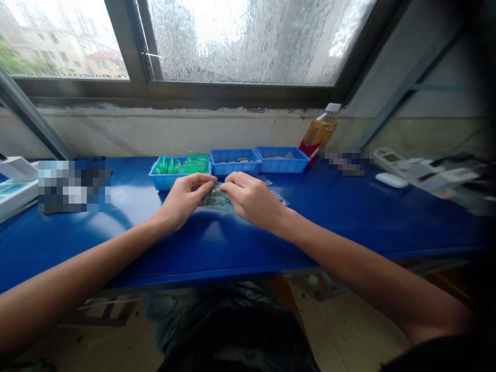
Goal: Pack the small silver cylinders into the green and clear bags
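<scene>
Between my hands, just above the blue table, is a small clear greenish plastic bag (pixel 218 200) with something small and dark inside that I cannot make out. My left hand (pixel 185 199) pinches its upper left edge between thumb and forefinger. On the other side, my right hand (pixel 251 200) is closed at the bag's upper right, its fingertips curled down and partly hidden. Behind my right hand, another clear bag (pixel 281 198) with small bits in it lies partly covered on the table.
Behind my hands stand a blue bin (pixel 180 178) of green bags, a middle bin (pixel 235 168) of small metal parts and a right bin (pixel 282 164). A drink bottle (pixel 320 133) leans beside them. White devices (pixel 422 173) sit at the right, under the window wall.
</scene>
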`<state>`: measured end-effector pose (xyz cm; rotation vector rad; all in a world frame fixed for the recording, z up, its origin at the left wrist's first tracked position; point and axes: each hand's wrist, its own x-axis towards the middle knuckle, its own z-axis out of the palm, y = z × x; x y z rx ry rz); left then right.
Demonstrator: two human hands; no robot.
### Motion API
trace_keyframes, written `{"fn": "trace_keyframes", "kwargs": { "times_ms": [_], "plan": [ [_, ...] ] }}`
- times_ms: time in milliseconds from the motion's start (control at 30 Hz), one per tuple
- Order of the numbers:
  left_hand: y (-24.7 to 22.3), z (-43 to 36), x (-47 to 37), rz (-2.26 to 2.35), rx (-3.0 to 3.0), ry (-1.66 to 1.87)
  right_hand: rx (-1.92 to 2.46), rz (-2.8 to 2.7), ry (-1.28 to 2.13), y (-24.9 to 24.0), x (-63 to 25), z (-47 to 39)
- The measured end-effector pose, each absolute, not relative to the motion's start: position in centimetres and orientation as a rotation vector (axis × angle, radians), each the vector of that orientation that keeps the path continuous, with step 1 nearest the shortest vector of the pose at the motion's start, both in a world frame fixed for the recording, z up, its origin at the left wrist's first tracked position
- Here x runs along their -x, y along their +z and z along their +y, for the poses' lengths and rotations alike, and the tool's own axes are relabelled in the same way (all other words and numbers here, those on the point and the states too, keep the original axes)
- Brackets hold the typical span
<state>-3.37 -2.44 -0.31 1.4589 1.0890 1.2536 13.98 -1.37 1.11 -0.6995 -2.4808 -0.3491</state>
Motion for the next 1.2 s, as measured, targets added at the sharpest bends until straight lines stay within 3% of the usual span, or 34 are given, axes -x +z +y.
{"fn": "trace_keyframes", "kwargs": {
  "times_ms": [200, 600, 800, 933, 1200],
  "plan": [
    [0.0, -2.7, 3.2, 1.017, -1.338, 1.236, 0.771, -2.223, 0.033, 0.7, -13.6, -0.7],
    [-0.3, -2.4, 3.1, 1.073, -1.246, 1.322, 0.849, -2.189, 0.212, 0.1, -12.7, -1.5],
    [-0.4, -1.9, 3.3, 1.092, -1.326, 1.354, 0.785, -2.177, 0.067, 1.3, -13.4, -0.9],
    [-0.3, -1.8, 3.5, 1.115, -1.394, 1.353, 1.054, -2.068, -0.122, 1.8, -16.2, 1.9],
    [0.5, -2.2, 3.4, 1.169, -1.411, 1.369, 1.420, -2.435, -0.279, 0.2, -16.6, 3.8]
  ]
}}
